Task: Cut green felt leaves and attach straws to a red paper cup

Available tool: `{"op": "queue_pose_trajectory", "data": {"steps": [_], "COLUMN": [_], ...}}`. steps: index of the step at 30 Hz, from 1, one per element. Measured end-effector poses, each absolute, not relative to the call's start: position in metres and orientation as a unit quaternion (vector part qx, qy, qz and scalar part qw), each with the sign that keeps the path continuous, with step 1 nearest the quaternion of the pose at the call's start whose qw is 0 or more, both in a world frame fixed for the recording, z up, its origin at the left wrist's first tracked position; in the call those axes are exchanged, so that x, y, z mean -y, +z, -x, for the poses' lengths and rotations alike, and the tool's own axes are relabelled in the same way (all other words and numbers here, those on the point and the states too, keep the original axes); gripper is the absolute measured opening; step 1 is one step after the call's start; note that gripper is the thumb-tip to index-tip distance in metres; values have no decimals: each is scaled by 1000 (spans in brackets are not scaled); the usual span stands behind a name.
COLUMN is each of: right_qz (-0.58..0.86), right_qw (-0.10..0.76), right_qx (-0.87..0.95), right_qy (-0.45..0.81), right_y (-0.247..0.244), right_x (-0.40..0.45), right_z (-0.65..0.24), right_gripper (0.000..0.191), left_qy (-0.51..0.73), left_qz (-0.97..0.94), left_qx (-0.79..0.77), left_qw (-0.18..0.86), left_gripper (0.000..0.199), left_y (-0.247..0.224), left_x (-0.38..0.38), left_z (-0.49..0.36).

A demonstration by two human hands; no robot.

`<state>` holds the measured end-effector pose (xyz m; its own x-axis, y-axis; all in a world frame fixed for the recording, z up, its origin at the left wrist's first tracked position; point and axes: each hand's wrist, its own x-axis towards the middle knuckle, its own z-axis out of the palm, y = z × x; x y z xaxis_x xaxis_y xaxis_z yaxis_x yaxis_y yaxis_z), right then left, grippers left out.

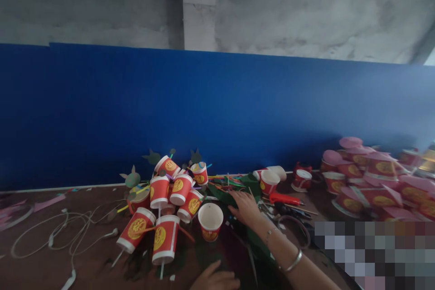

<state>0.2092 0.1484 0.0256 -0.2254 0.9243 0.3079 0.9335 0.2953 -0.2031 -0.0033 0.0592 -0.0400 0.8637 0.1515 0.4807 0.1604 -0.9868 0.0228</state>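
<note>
My right hand (245, 208) reaches in from the lower right, with a silver bangle and a thin bracelet on its wrist. Its fingers are stretched out over dark green paper (222, 196), apparently touching it. At the bottom edge my left hand (217, 278) is partly in view, fingers apart and nothing in them. Between the hands and just to the left stands an upright, open red and white paper cup (210, 222) with a yellow print. Left of it lie several similar paper cups (165, 240), some with straws through them.
A white earphone cable (50, 238) is coiled at the left. Beyond my right hand are colored straws (227, 181) and a red-handled tool (285, 198). Cups with pink paper (384, 163) are heaped at the right. A blue panel (204, 113) stands behind the table (95, 258).
</note>
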Motion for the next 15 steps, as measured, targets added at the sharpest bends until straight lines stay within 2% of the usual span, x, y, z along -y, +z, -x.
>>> {"op": "queue_pose_trajectory", "data": {"steps": [5,9,10,11,12,14,15], "right_qz": [590,472,450,436,432,433,439], "right_qw": [211,292,309,320,329,345,354], "right_qx": [780,818,821,823,821,814,807], "right_qy": [11,153,168,174,175,174,174], "right_y": [28,40,44,47,51,57,60], "right_x": [-135,-106,-100,-95,-92,-93,-96], "right_z": [-206,-188,-181,-175,-170,-163,-162], "right_gripper": [49,75,76,72,60,21,9], "left_qy": [-231,-215,-209,-202,-195,-185,-183], "left_qz": [966,965,966,967,969,971,972], "left_qx": [102,144,148,148,148,145,145], "left_qw": [46,39,36,36,38,41,38], "left_gripper": [21,18,17,16,16,16,16], "left_y": [-17,-12,-12,-13,-14,-16,-17], "left_x": [-46,-41,-41,-41,-41,-43,-43], "left_z": [4,0,-1,-2,-2,-2,-2]}}
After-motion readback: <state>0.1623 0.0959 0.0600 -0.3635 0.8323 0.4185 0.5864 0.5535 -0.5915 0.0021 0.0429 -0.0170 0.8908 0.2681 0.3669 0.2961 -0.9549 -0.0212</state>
